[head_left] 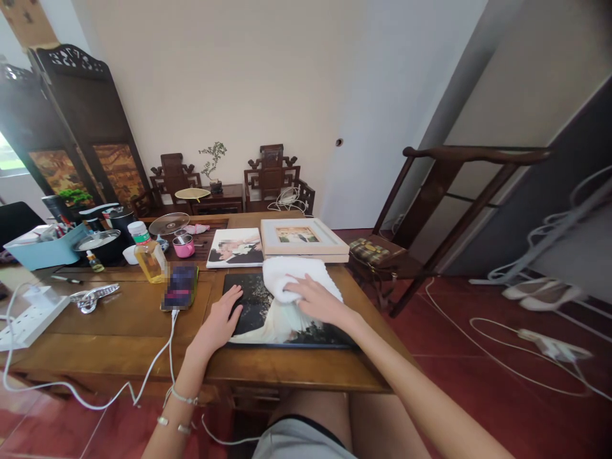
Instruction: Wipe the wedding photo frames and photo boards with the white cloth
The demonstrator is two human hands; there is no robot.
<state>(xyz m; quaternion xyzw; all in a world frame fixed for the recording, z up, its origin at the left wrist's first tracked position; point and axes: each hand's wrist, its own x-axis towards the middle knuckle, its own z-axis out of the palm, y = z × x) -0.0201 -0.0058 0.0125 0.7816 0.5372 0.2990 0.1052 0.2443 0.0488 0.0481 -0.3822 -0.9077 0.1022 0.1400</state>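
Note:
A dark photo panel (253, 312) with a pale dress in its picture lies flat near the table's front edge. Along its left side rests my left hand (224, 319), fingers stretched over the border and thumb apart, steadying nothing else. My right hand (313, 298) presses a folded white towel (282, 274) onto the panel's upper right part, with some fingers sunk in the fabric. The towel covers that corner of the picture. Just behind lie a smaller photo print (235, 248) and a stack of light framed pictures (306, 237), close to the towel.
Left of the panel, a phone (180, 287) is plugged into a white cable. Farther left stand an oil bottle (149, 255), a pink cup (183, 245), a blue box (45, 248) and a power strip (33, 322). A wooden chair (411, 223) stands at right.

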